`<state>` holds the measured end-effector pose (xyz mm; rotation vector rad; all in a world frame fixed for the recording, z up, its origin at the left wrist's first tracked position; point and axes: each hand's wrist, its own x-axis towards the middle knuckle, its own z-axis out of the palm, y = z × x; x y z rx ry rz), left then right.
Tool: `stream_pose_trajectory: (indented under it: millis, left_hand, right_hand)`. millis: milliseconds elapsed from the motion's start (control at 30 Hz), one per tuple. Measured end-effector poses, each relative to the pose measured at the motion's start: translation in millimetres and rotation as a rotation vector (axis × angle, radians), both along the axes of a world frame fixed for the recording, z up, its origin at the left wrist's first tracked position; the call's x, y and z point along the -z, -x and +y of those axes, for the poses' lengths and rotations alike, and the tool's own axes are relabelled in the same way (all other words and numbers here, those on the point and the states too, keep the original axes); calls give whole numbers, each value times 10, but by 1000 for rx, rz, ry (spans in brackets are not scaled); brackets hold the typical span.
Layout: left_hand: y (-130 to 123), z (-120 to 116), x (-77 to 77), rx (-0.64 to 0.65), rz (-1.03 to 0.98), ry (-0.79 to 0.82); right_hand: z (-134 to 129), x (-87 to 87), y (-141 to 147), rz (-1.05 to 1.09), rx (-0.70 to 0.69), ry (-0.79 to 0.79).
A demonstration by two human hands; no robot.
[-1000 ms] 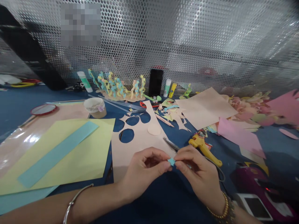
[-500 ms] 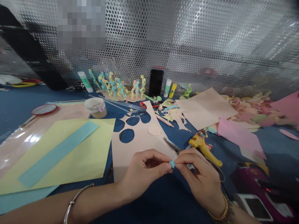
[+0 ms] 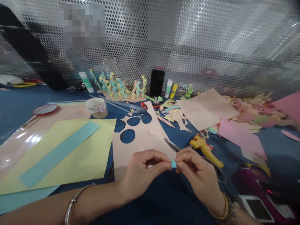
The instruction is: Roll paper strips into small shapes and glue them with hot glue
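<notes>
Clearly the small light-blue paper piece point(image 3: 173, 164) sits below and right of centre in my frame, with the dark blue tabletop point(image 3: 150, 203) behind it. The left hand point(image 3: 145, 172) pinches its left end between thumb and fingers, and the right hand point(image 3: 199, 175) pinches its right end likewise, so both are gripping the same scrap and only its middle shows. From my feed it is too small and too covered for me to be sure whether it is folded, curled or simply cut to shape.

I judge it nearly weightless, so load is no concern; the difficulty is room, with 2 pinches crowding something this tiny. It should bend easily, take a crease, and tear or crumple if I let the hands pull hard against each other. Against dry skin I wouldn't expect it to be slippery, though a slack pinch could let it twist or drop. I'd hold it by its opposite outer edges, lightly, on the finger pads, leaving the middle uncrushed.

Nearby, the scissors' blades point(image 3: 172, 144) show just above the right hand, and the yellow glue gun point(image 3: 203, 149) lies right of them. The peach sheet with round holes point(image 3: 140, 150) spreads behind the left hand; at lower left, a light-blue strip point(image 3: 59, 153) crosses a pale yellow sheet point(image 3: 82, 165).
</notes>
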<state>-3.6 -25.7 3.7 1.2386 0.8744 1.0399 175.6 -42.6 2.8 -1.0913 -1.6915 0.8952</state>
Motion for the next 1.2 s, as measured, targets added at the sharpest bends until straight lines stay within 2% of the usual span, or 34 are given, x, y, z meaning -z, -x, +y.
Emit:
stream_pose_trajectory:
  millis: [267,500,767,933,1200]
  left_hand:
    - [23,-5,10,-6,51,-93]
    - [29,-8,14,-41,130,-260]
    - [17,-19,-3,-44,115,-243]
    - [4,-13,-3,-72,178,-282]
    - [40,-11,-3,-95,291,-530]
  right_hand:
    - [-13,-1,17,24,-18,-12]
    - [-43,-6,17,-29,20,-128]
    - [-59,2,13,-27,35,-144]
    - [-49,-3,9,-18,25,-128]
    - [-45,-3,2,-44,35,-167]
